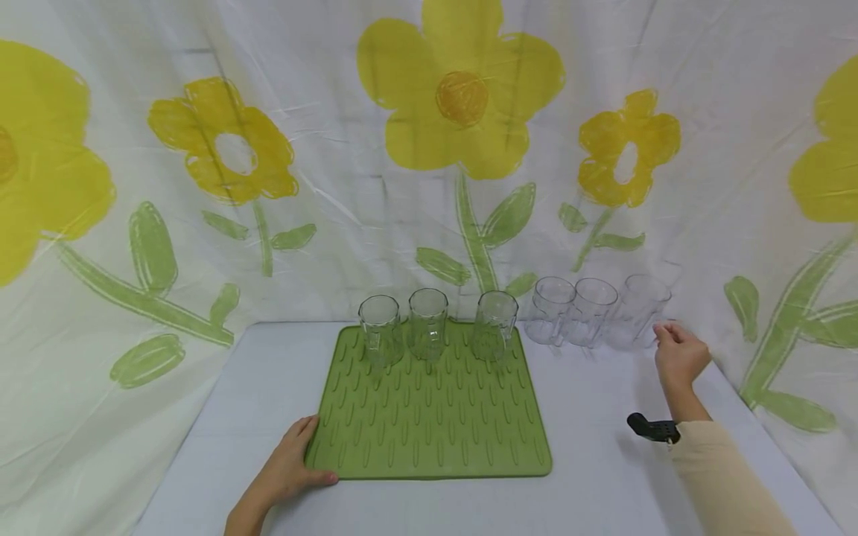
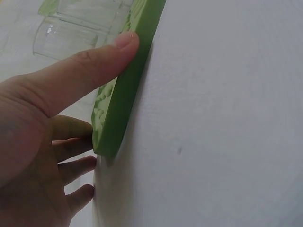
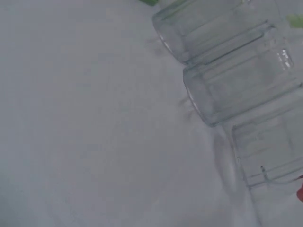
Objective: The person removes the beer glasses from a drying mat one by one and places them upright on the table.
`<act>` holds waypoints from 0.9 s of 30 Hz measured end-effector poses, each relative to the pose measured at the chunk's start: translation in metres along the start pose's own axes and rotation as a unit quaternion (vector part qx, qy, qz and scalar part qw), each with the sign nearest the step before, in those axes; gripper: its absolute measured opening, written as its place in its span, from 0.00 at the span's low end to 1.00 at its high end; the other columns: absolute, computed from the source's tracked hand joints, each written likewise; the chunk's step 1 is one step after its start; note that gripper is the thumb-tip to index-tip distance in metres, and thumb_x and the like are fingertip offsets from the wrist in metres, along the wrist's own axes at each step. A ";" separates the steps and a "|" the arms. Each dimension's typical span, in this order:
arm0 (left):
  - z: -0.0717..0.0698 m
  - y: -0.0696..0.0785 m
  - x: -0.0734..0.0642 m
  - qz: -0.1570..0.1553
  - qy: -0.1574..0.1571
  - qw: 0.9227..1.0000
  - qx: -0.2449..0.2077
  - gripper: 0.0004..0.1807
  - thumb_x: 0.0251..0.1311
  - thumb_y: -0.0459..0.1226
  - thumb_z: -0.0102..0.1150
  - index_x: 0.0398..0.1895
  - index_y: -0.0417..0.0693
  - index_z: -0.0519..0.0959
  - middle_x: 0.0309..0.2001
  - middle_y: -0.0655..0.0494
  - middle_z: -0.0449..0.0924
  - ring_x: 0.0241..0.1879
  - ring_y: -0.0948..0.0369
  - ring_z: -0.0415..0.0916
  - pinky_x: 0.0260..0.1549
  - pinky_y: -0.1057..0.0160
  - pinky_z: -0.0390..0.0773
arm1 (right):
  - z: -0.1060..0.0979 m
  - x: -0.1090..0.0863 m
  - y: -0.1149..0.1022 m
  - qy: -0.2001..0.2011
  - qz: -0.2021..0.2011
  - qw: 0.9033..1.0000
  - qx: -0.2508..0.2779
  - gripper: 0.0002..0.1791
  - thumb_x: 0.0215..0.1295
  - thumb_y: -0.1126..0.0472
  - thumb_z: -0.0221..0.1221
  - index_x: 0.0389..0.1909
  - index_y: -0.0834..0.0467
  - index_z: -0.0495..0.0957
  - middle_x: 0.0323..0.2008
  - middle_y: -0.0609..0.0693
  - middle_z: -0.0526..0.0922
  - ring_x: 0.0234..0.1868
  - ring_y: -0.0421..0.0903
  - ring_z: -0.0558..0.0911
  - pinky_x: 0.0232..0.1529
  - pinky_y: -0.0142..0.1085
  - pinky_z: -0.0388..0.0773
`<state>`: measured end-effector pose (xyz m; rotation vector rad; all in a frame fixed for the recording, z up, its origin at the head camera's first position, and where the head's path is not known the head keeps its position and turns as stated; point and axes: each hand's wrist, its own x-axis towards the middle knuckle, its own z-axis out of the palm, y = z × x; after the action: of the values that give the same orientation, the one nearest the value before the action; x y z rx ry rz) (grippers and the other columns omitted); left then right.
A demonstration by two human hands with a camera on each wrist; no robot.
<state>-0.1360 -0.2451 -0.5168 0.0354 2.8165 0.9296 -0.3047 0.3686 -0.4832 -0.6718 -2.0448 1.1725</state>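
My left hand (image 1: 288,461) rests at the near left corner of a green drying mat (image 1: 429,424). The thumb touches its front edge and the other fingers lie along its left side. At the back right, my right hand (image 1: 680,353) pinches the handle of the rightmost clear glass mug (image 1: 640,309). Only a fingertip (image 3: 300,193) by that handle shows in the right wrist view. Left of it stand two more glass mugs, a middle one (image 1: 593,313) and a left one (image 1: 553,311), upright on the white table.
Along the mat's back edge stand three clear mugs: a left mug (image 1: 380,331), a second mug (image 1: 427,325) and a right mug (image 1: 494,327), with a wider gap before the last. A flower-printed curtain (image 1: 335,223) hangs behind the white table (image 1: 590,461).
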 end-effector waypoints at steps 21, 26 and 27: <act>0.004 -0.005 0.004 -0.016 -0.003 1.000 -0.005 0.67 0.31 0.52 0.81 0.71 0.27 0.54 0.70 0.31 0.57 0.70 0.33 0.54 0.67 0.35 0.61 | 0.015 -0.025 0.007 -0.002 0.004 1.000 0.005 0.16 0.63 0.58 0.64 0.42 0.68 0.84 0.18 0.32 0.81 0.18 0.17 0.63 0.23 0.16 0.61; 0.004 -0.005 0.004 -0.014 -0.001 1.000 -0.006 0.67 0.32 0.52 0.81 0.71 0.27 0.54 0.70 0.30 0.57 0.70 0.33 0.54 0.67 0.35 0.61 | 0.009 -0.028 0.007 -0.042 0.008 0.999 -0.033 0.22 0.64 0.54 0.63 0.52 0.67 0.81 0.46 0.68 0.84 0.17 0.12 0.60 0.29 0.21 0.64; 0.004 -0.005 0.004 -0.014 -0.001 1.000 -0.007 0.67 0.31 0.51 0.81 0.71 0.26 0.54 0.70 0.30 0.57 0.70 0.33 0.54 0.67 0.35 0.61 | 0.007 -0.029 0.007 -0.049 0.008 0.998 -0.040 0.23 0.64 0.54 0.63 0.53 0.67 0.80 0.47 0.69 0.83 0.17 0.12 0.59 0.30 0.23 0.64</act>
<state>-0.1388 -0.2468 -0.5239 -0.0040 2.8006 0.9423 -0.2914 0.3477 -0.5008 -0.6827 -2.1811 1.1596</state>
